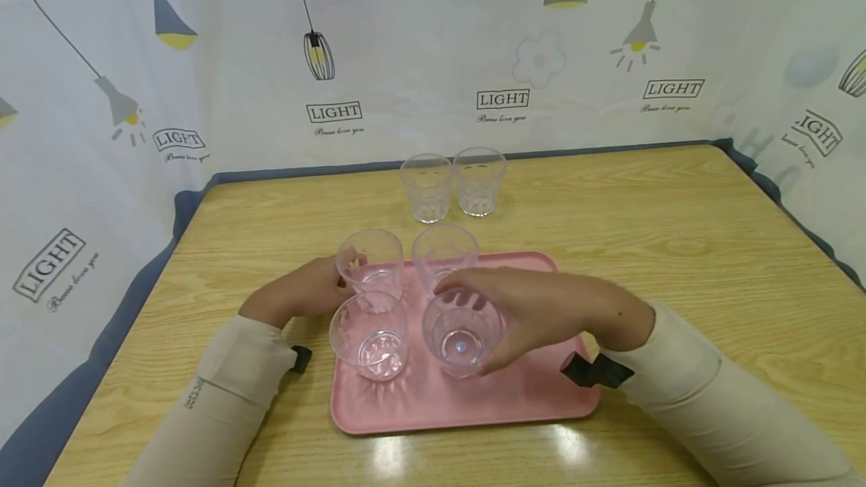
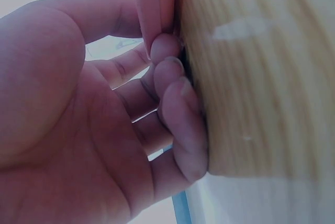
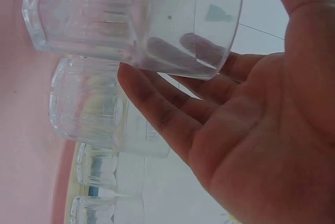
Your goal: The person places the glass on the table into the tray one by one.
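Observation:
Clear plastic cups stand upright on a pink tray (image 1: 433, 406). My right hand (image 1: 544, 308) holds the near right cup (image 1: 463, 337) from its right side, fingers behind it and thumb in front. In the right wrist view this cup (image 3: 157, 20) appears to stand on the tray. At the tray's left side, my left hand (image 1: 314, 288) grips the edge. The left wrist view shows curled fingers (image 2: 180, 103) under the tray rim (image 2: 153, 4), with the thumb over it. Near the left hand are the far left cup (image 1: 370, 250) and near left cup (image 1: 368, 337); the far right cup (image 1: 445, 246) is behind the held one.
Beyond the tray, two more clear cups (image 1: 428, 186) stand side by side on the wooden table (image 1: 663, 246). A white curtain (image 1: 419, 43) printed with lamps hangs along the table's back and sides.

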`<state>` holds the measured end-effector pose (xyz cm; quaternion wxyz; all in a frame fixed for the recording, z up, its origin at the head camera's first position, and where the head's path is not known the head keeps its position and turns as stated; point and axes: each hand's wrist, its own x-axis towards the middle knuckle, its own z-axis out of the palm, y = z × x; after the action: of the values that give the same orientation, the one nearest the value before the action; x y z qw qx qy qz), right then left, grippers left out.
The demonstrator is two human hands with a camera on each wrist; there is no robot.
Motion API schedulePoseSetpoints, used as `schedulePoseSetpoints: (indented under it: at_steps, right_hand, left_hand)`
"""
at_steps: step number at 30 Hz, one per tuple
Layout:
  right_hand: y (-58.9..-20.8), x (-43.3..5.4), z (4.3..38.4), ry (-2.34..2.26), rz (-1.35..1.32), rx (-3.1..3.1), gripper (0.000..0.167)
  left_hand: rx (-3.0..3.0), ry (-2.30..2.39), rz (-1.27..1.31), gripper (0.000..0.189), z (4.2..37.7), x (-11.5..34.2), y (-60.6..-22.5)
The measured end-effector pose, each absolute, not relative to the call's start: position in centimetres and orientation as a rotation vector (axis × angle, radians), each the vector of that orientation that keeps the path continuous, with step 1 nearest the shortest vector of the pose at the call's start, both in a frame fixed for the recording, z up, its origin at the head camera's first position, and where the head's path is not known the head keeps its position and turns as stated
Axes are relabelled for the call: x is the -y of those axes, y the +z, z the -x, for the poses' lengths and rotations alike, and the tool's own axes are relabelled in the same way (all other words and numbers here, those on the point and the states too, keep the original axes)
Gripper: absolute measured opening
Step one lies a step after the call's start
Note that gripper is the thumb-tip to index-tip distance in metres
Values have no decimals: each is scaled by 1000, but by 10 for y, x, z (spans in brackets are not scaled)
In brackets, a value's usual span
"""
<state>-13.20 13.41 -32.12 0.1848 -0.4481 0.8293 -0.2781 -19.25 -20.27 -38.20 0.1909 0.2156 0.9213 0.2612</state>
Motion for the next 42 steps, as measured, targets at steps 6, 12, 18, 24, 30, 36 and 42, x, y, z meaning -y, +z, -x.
schedulePoseSetpoints:
  at_steps: [6,12,18,24,30,36,42]
  right_hand:
    - [-322,-134,133,-774,1261,-2343,90]
    - [-323,-133,134,-744,1210,-2352,93]
    - [-322,-134,134,-754,1122,-2320,94]
    - [-321,-135,134,-759,1072,-2298,94]
    - [-322,-136,135,-785,1094,-2286,97]
    - [-318,-137,138,-767,1111,-2430,81]
    - [-313,-137,144,-843,1065,-2556,54]
  left_hand:
    - [-2586,733,-598,48,193,203,-382]
    - [-2598,720,-602,47,193,203,-382]
    - [-2598,721,-607,46,192,203,-382]
    - [-2598,723,-607,44,192,202,-382]
    - [-2600,724,-608,45,192,201,-382]
    - [-2602,713,-610,46,194,201,-384]
    - [-2600,713,-604,46,193,201,-383]
